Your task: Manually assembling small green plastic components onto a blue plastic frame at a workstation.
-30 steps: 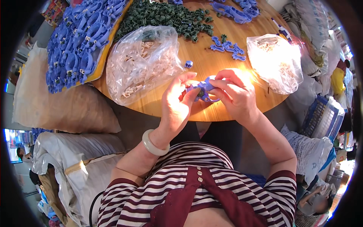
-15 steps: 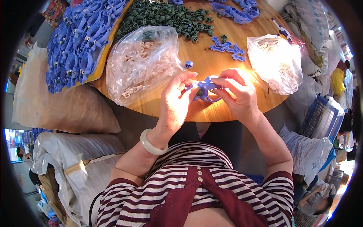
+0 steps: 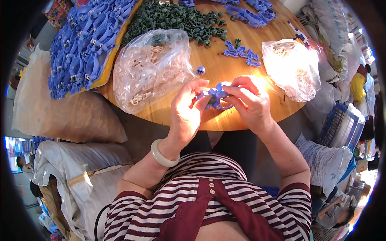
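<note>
Between my two hands, just above the near edge of the wooden table, is a blue plastic ring-shaped part (image 3: 218, 94) with a dark green piece set in it. My left hand (image 3: 188, 102) is closed on its left side, thumb and fingers pinching. From the other side my right hand (image 3: 251, 100) grips the part with thumb and fingertips. The fingers hide much of it. A small blue piece (image 3: 200, 70) lies on the table beyond my left fingers. Farther off sit several small blue parts (image 3: 243, 53) in a loose cluster.
A clear bag of pale pieces (image 3: 150, 76) lies left of my hands, another bag (image 3: 292, 76) to the right in glaring sunlight. Dark green pieces (image 3: 173, 20) are heaped at the back. A yellow-edged tray (image 3: 105, 66) holds many blue parts. Sacks (image 3: 68, 116) crowd the table's left side.
My right fingers have shifted slightly on the blue part, and its ring has turned a little. My left hand keeps its pinch.
</note>
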Available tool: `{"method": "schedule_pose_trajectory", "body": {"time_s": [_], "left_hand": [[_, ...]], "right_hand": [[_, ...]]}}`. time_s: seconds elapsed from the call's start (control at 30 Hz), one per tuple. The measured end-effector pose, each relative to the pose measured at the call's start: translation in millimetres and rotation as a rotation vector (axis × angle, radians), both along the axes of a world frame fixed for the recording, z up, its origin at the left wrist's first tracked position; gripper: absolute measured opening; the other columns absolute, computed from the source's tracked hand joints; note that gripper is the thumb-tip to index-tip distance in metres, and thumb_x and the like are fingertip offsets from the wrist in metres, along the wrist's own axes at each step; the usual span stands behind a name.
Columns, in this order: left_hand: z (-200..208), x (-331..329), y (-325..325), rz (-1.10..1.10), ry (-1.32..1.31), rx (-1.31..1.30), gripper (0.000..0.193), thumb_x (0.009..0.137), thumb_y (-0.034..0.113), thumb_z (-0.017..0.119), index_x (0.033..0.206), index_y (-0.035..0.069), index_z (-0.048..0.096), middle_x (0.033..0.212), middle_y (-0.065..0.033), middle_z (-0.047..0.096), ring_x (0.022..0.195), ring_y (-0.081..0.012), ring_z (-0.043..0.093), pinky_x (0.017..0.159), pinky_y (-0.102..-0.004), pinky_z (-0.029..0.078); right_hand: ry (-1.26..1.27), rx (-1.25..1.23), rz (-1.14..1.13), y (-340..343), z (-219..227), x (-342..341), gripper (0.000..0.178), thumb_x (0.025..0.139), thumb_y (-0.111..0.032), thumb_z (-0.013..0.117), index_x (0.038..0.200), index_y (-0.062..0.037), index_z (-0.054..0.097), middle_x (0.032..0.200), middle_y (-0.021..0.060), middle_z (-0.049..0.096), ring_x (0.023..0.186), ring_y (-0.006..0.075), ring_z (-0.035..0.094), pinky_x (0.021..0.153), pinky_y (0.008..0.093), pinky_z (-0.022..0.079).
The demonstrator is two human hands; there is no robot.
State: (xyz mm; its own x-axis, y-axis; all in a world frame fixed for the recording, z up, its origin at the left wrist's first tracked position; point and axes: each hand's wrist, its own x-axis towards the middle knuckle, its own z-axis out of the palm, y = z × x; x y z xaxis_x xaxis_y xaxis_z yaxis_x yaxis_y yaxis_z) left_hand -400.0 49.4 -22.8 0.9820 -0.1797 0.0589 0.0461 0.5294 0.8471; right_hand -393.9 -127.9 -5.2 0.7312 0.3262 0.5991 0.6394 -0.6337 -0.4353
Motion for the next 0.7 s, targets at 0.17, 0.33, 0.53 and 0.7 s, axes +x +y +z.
{"method": "schedule_pose_trajectory", "body": {"time_s": [0.17,0.33,0.53,0.7], "left_hand": [[-5.2,0.4,0.2,0.01,-0.027,0.032,0.03,0.087,-0.007,0.049,0.116,-0.001,0.048,0.096,-0.0084,0.057,0.09,-0.0137,0.056,0.086,-0.0259,0.045],[-3.7,0.6,-1.6,0.058,-0.089,0.299,0.032,0.086,-0.007,0.05,0.117,-0.001,0.048,0.097,-0.0074,0.057,0.087,-0.0114,0.055,0.08,-0.0238,0.046],[-9.3,1.1,-0.2,0.073,-0.128,0.271,0.032,0.086,-0.007,0.049,0.118,0.0,0.049,0.098,-0.0065,0.057,0.088,-0.0095,0.054,0.079,-0.0217,0.044],[-8.6,5.1,3.8,0.053,-0.086,0.201,0.032,0.086,-0.009,0.046,0.117,-0.001,0.048,0.097,-0.0068,0.057,0.087,-0.0101,0.054,0.079,-0.0227,0.045]], "right_hand": [[0.148,0.072,0.074,-5.5,9.8,5.9,0.032,0.064,0.001,0.072,0.095,-0.0037,0.064,0.087,0.0076,0.057,0.073,0.0188,0.058,0.064,0.0273,0.049],[0.288,0.118,-0.014,-37.0,0.9,56.9,0.023,0.073,-0.004,0.067,0.096,-0.0013,0.063,0.092,0.0076,0.057,0.079,0.0177,0.057,0.069,0.0278,0.047],[0.123,-0.317,-0.135,-28.0,1.5,98.4,0.023,0.08,-0.007,0.056,0.102,-0.0065,0.061,0.094,0.009,0.058,0.089,0.0283,0.058,0.074,0.0361,0.046],[0.109,-0.592,-0.161,-23.8,5.2,96.7,0.033,0.078,-0.005,0.058,0.111,-0.0072,0.057,0.101,0.0079,0.058,0.089,0.0271,0.058,0.077,0.034,0.047]]}}
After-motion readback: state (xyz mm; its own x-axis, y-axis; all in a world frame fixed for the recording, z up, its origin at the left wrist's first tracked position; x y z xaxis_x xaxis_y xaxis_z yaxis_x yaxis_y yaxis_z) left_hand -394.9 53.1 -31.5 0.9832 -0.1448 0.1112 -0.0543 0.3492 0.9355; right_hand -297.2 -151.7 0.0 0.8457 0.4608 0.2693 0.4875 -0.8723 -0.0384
